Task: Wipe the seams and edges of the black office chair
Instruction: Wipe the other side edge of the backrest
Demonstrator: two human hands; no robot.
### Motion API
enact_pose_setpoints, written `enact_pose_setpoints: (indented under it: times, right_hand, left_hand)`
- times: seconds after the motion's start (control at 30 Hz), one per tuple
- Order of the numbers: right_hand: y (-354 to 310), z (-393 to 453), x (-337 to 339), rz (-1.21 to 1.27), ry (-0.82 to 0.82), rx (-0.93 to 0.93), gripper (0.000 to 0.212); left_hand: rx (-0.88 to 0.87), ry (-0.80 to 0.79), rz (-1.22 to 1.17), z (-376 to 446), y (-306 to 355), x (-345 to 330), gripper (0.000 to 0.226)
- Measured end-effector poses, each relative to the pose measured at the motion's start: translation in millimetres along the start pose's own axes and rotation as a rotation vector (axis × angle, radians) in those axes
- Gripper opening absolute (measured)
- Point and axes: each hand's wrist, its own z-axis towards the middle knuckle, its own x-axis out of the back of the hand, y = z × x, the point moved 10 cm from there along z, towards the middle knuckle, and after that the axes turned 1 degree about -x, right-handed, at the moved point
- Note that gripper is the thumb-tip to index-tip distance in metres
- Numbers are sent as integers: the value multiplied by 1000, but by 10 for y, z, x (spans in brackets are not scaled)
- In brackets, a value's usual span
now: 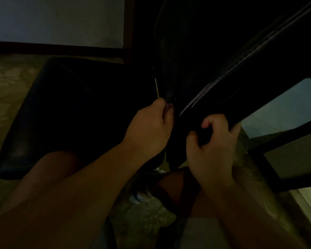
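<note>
Although the scene is very dark, the black office chair (pixel 101 112) fills the middle of the view, its seat cushion spreading to the left and its backrest rising at the upper right. Just right of the seat cushion, where it meets the backrest, the left hand (pixel 149 130) has its fingers (pixel 160 105) pressed together, pinching a thin pale stick (pixel 157 88) that points up along the seam. To the right of that seam, the right hand (pixel 212 148) curls its fingers (pixel 207 121) round the dark edge of the chair frame (pixel 223 105), thumb in front and the other fingers wrapped behind it. Below the seat lie the person's bare knees (pixel 57 169), and beneath them a pale patterned floor (pixel 7 87). Beyond the chair, at the upper left, stands a light wall (pixel 57 20) with a dark baseboard (pixel 57 48).
</note>
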Motion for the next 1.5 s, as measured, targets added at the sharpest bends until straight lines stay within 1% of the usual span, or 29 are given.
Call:
enact_pose_setpoints:
  times: [0.13, 0.17, 0.3, 0.47, 0.53, 0.63, 0.67, 0.77, 0.83, 0.97, 1.0, 1.07, 1.13, 1.27, 1.3, 1.43, 1.5]
  right_hand:
    - [30, -20, 6, -31, 0, 14, 27]
    - [43, -13, 1, -34, -2, 6, 27]
    - [48, 0, -3, -27, 0, -10, 28]
    - [51, -6, -1, -21, -3, 4, 29]
    - [47, 6, -8, -22, -1, 2, 29]
    - [47, 7, -11, -21, 0, -10, 29]
    - [49, 2, -6, -20, 1, -10, 29]
    - [41, -7, 11, -16, 7, 5, 29]
    - [29, 2, 8, -12, 8, 17, 29]
    - [38, 10, -6, -17, 5, -1, 29]
    - [37, 4, -1, -18, 6, -1, 29]
    - [22, -7, 9, -20, 5, 12, 29]
    - [3, -2, 20, -19, 6, 27, 29]
    - [-5, 11, 18, -16, 14, 9, 29]
    - [7, 8, 16, -13, 13, -1, 28]
    - [38, -3, 13, -13, 4, -6, 29]
    - [35, 8, 7, -14, 5, 0, 29]
  left_hand:
    - [-92, -98, 30, -155, 138, -74, 25]
    - [-87, -94, 36, -145, 126, -64, 25]
    - [-9, 2, -7, 16, -15, 32, 27]
    - [-120, -137, 19, -91, 123, -21, 27]
    - [-97, -110, 8, -79, 86, 2, 27]
    - [-22, 5, -29, 0, -25, 52, 29]
    - [-23, 15, -37, 5, -26, 50, 30]
    - [-93, -91, -54, -65, 64, -12, 29]
    - [-121, -127, -10, -101, 98, -12, 27]
    - [-51, -43, 17, -25, 15, 44, 25]
    - [-75, -47, 37, -22, 38, 41, 25]
    - [-160, -102, 64, -63, 131, 10, 23]
    - [-204, -145, 57, -108, 200, -5, 21]
    - [-133, -46, 71, -40, 131, 54, 20]
    - [-135, -47, 60, -27, 128, 51, 19]
    - [-220, -151, 66, -48, 217, 6, 19]
    - [-200, -114, 61, -7, 185, 39, 19]
